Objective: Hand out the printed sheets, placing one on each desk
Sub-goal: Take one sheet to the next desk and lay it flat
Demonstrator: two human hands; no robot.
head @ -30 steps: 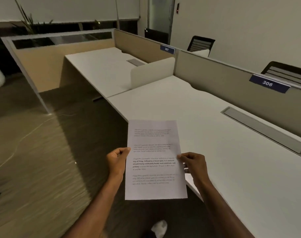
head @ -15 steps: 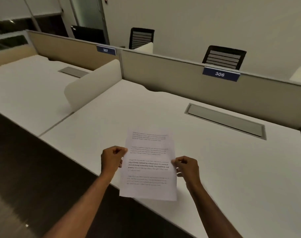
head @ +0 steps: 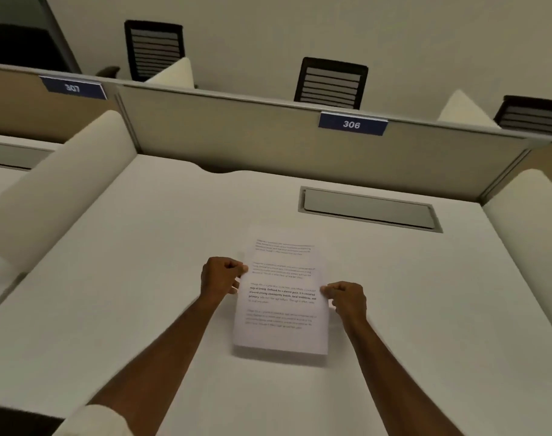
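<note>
The white desk (head: 142, 278) fills most of the view, closed at its far edge by a grey partition (head: 252, 143) bearing a blue label (head: 352, 123) marked 306, and at its left and right edges by rounded cream dividers (head: 64, 184). A grey cable hatch (head: 369, 208) is set flush near the far right corner. The printed sheet (head: 282, 297) is over the middle of the desk, its near edge casting a thin shadow on the surface. The left hand (head: 219, 276) pinches the sheet's left edge and the right hand (head: 347, 298) pinches its right edge, both closed on the paper.
</note>
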